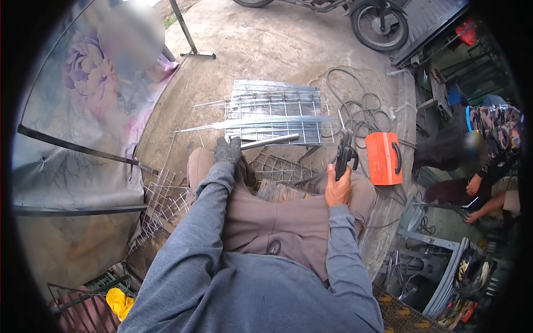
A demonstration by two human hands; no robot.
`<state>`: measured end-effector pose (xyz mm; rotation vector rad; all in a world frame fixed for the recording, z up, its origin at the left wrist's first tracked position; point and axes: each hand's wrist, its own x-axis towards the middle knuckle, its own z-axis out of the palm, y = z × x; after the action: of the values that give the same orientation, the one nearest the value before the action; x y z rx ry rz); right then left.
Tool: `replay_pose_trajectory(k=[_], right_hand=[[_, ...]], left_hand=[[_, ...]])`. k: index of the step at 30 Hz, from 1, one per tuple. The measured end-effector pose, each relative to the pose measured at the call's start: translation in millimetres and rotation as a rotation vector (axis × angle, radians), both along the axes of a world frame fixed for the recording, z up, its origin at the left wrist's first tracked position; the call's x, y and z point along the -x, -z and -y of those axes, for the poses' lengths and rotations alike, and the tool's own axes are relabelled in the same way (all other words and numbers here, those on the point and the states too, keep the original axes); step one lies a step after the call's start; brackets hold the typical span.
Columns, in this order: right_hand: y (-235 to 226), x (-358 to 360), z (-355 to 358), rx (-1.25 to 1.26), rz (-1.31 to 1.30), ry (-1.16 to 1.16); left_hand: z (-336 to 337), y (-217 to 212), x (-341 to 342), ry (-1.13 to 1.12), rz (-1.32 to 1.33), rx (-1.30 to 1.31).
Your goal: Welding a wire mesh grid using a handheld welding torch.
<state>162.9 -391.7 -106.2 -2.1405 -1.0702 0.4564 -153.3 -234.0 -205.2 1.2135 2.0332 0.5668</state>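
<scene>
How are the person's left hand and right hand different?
The left hand wears a dark gray glove, but the right hand is bare.
The left hand grips one end of a silvery metal bar, while the right hand holds a black welding electrode holder.
What they share: both come out of gray sleeves, and each has something in its grasp.

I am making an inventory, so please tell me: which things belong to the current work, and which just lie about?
Likely in the work:
black clamp-like tool in the right hand
metal bar by the gloved left hand
wire grid
orange box, probably

Apparently just about:
motorbike
yellow cloth
</scene>
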Motion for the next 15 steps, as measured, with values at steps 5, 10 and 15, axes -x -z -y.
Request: replay_pose_trajectory(k=[5, 10, 15], right_hand=[[-1, 0, 0, 0.034, 0.000, -0.009], [7, 0, 1, -0.004, 0.011, 0.019], [8, -2, 1, -0.001, 0.026, -0.032]], left_hand=[[7, -7, -2, 0.072, -0.002, 0.015], [11, -28, -8, 0.074, 0.046, 0.022], [13, -34, -7, 0.102, 0.152, 0.039]])
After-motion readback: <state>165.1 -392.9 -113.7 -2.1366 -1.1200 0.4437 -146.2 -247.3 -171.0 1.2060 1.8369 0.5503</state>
